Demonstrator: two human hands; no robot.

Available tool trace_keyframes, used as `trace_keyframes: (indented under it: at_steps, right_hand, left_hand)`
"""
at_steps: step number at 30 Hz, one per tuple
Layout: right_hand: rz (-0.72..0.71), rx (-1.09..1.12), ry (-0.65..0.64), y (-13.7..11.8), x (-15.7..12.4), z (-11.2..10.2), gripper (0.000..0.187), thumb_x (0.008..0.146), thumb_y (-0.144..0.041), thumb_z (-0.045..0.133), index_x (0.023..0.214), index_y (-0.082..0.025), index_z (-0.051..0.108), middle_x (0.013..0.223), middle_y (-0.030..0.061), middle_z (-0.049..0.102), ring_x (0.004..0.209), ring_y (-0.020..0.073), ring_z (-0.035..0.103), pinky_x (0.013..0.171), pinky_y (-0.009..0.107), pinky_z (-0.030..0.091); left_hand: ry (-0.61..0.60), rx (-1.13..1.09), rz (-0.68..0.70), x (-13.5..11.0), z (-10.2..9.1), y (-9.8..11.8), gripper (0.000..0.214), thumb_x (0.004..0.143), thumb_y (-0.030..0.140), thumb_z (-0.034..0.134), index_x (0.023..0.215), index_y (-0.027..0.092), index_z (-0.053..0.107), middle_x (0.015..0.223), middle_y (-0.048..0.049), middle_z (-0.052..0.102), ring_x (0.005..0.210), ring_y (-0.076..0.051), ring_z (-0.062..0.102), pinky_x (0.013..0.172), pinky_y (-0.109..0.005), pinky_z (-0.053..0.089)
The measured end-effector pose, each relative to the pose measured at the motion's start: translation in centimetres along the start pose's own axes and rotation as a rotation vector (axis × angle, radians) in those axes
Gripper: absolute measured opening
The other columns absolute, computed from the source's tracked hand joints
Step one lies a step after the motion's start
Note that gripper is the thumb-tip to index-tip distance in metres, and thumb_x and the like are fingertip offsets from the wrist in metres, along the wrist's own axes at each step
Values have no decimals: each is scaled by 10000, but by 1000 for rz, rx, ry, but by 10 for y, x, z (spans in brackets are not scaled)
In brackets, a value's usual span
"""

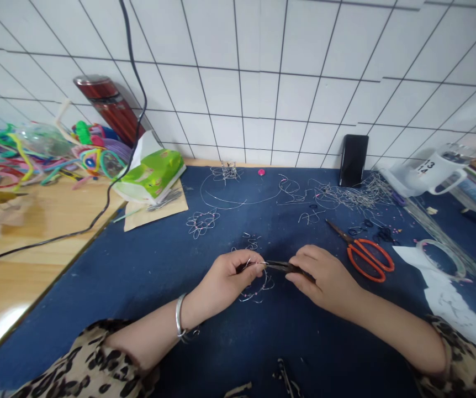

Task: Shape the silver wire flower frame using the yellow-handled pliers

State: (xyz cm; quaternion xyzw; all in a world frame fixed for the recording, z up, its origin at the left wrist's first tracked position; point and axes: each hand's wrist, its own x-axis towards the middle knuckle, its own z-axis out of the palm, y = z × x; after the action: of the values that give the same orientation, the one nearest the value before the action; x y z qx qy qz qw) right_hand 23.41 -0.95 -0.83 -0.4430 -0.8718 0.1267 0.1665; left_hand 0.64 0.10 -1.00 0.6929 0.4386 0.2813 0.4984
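I watch the person's work from my remote end. The left hand (225, 279) pinches a thin silver wire loop strung with small pinkish beads (255, 294) between thumb and fingers. The right hand (324, 276) is closed around dark metal pliers (280, 267), their narrow nose pointing left and meeting the wire right at the left fingertips. The loop sits just above the dark blue mat (138, 287), near the middle. I take the step in hand to be gripping or bending the wire with the plier tips; I cannot tell whether the jaws are tight on it. The next move calls, I think, for a steady left pinch and a small, controlled turn of the pliers, since such fine wire could slip or kink.

Now the containers. At the far right, a white mug with black digits and a clear top (432, 172) hides its contents from me. At the far left, a dark red cylindrical flask with a metallic lid (111, 108) is capped, so I cannot tell what it holds. To its right and nearer, a bright green and white soft tissue pack (153, 177) has white tissue sticking out of its top.
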Motion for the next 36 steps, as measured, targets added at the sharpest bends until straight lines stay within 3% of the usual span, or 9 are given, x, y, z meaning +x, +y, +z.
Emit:
trace_keyframes:
  at_steps: [8, 15, 22, 30, 36]
  right_hand:
    - [29, -44, 25, 13, 2, 6, 178, 850, -303, 498, 919, -165, 588, 874, 62, 564, 844, 175, 513, 756, 345, 418]
    - [-51, 27, 68, 12, 3, 5, 208, 861, -332, 474, 914, -162, 581, 869, 61, 568, 815, 156, 509, 735, 311, 423]
    - [-167, -190, 119, 11, 1, 3, 207, 853, -326, 483, 905, -160, 595, 839, 67, 559, 777, 173, 482, 716, 338, 376]
    - [-251, -237, 133, 9, -1, 1, 191, 847, -295, 497, 958, -158, 570, 838, 61, 548, 794, 184, 475, 716, 344, 366]
    - [-254, -280, 164, 7, -2, 3, 188, 849, -300, 491, 955, -163, 565, 806, 53, 545, 750, 172, 466, 685, 332, 363]
  left_hand:
    - [-22, -105, -77, 0, 0, -3, 195, 857, 314, 500, 847, 146, 600, 652, 18, 522, 548, -90, 420, 517, -204, 354]
    - [-70, -161, -84, -1, -2, 0, 222, 860, 324, 494, 803, 139, 603, 724, -16, 575, 605, -104, 474, 564, -219, 391]
    - [-151, -239, -83, -1, -1, -1, 201, 853, 289, 499, 770, 135, 596, 699, -10, 575, 571, -92, 464, 555, -221, 386]
    - [-185, -294, -89, -1, 0, -1, 149, 833, 243, 521, 766, 135, 599, 682, 0, 559, 570, -87, 454, 548, -214, 372]
    - [-206, -512, -180, 0, 3, -5, 171, 801, 300, 583, 825, 130, 590, 716, -14, 572, 535, -76, 441, 488, -199, 333]
